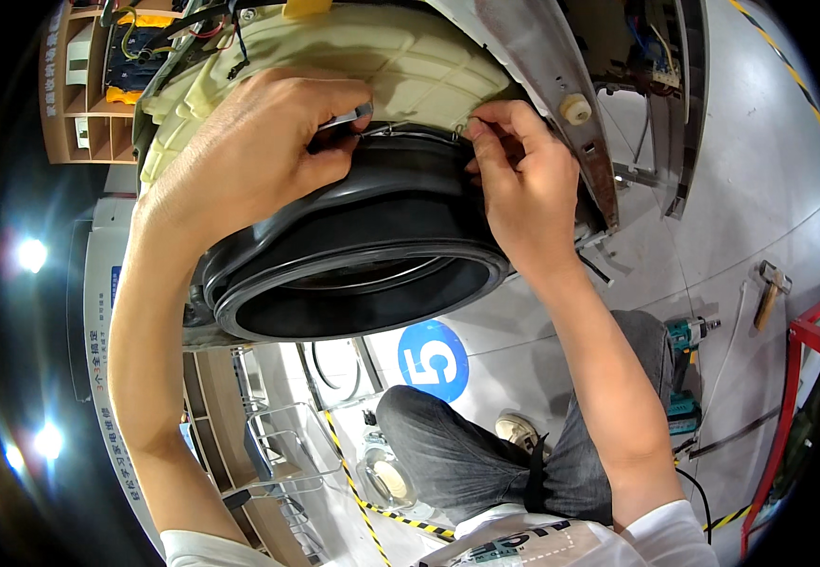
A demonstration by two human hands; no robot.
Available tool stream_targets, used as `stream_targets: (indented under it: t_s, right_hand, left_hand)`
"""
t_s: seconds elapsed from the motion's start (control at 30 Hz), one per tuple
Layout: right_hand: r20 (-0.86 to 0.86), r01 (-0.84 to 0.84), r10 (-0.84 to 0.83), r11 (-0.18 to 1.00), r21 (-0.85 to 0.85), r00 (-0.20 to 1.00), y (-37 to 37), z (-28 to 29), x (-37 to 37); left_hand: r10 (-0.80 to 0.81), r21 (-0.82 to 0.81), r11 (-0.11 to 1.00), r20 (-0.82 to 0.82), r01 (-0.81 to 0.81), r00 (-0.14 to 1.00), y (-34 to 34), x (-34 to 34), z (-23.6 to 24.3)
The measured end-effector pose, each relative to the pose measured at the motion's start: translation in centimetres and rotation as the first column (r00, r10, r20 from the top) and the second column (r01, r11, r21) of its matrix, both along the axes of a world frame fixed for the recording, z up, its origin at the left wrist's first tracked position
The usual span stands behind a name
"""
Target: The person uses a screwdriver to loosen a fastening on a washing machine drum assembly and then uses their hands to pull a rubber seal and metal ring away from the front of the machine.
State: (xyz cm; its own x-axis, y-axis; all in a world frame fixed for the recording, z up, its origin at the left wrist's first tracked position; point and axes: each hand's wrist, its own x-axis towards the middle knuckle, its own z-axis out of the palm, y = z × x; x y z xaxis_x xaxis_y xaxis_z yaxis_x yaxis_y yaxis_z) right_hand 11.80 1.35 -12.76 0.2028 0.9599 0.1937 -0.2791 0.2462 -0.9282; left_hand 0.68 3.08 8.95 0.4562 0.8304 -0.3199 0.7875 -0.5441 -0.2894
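Note:
A black rubber door gasket (363, 203) of a front-load washing machine hangs in front of the pale yellow plastic tub (401, 66). A thin metal wire clamp (410, 130) runs along the gasket's upper rim, where it meets the tub. My left hand (249, 142) is closed around a small tool (342, 119) with a flat grey metal part; its kind is mostly hidden by my fingers. To the right, my right hand (528, 180) pinches at the wire clamp near a small hook or coil, thumb and forefinger together. My other right fingers curl behind, partly hidden.
The grey metal cabinet frame (561, 85) stands close by my right hand. On the floor at right lie a teal cordless drill (684, 378) and a hammer (769, 295). A red metal frame (788, 406) rises at the right edge. Wooden shelving (98, 113) is at upper left.

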Motion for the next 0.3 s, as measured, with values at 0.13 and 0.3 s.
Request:
stream_targets:
  t_s: [0.13,0.3]
  right_hand:
    - [-0.092,-0.038,0.035,0.999,-0.032,0.995,-0.11,0.39,0.3]
    - [-0.055,-0.089,0.084,0.992,-0.087,0.995,-0.16,0.06,0.27]
  left_hand:
    - [0.078,-0.029,0.997,-0.002,-0.078,0.997,0.04,0.57,-0.14]
    - [0.01,-0.012,1.0,-0.002,-0.01,1.0,0.03,0.03,-0.22]
